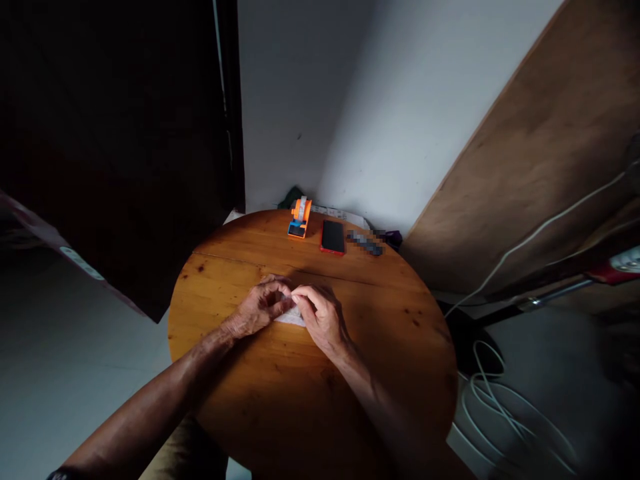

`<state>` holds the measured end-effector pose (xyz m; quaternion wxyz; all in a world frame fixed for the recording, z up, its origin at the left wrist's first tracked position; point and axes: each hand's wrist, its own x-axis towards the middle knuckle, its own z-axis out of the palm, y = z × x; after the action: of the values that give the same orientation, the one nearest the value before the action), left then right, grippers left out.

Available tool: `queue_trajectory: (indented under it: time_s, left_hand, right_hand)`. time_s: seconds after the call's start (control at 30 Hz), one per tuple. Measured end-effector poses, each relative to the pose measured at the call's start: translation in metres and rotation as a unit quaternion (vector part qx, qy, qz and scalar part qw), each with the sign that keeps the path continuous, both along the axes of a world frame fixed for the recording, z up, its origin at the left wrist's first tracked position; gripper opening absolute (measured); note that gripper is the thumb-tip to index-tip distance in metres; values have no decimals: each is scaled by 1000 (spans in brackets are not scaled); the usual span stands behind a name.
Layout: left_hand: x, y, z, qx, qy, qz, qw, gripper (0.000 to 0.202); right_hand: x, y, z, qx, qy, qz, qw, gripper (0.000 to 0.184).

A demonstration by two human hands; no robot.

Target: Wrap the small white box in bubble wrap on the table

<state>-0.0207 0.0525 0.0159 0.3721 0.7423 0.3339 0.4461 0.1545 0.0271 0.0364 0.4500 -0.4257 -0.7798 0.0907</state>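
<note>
From the head camera, the person's two hands met near the middle of a round wooden table (240,413). The left hand (260,308) and the right hand (323,317) had their fingertips drawn together, touching one another, and both were pinched on a small white slip (290,317) that lay flat on the tabletop. Only a sliver of the slip showed beneath the knuckles; the rest was covered, so I could not tell its shape or what it was made of. Both forearms ran in from the lower edge, and the left one was cut off at the corner.

At the far rim of the table, well apart from the hands, stood an orange tape dispenser (299,219), with a red-edged phone (333,237) lying face up just beside it. Next to the phone sat a dark thing too blurred to make out. A wooden board (530,160) leaned at the right, running out of the picture. White cables (500,400) coiled on the floor below it, half lost in shadow. The left side was almost wholly dark.
</note>
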Motion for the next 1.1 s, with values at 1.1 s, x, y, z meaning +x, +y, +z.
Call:
queue_trajectory:
  time_s: [1.1]
  left_hand:
    - [-4, 3, -5, -21, -15, -17, 1000, 11]
  right_hand:
    - [11, 1, -4, -7, -21, -2, 1000, 24]
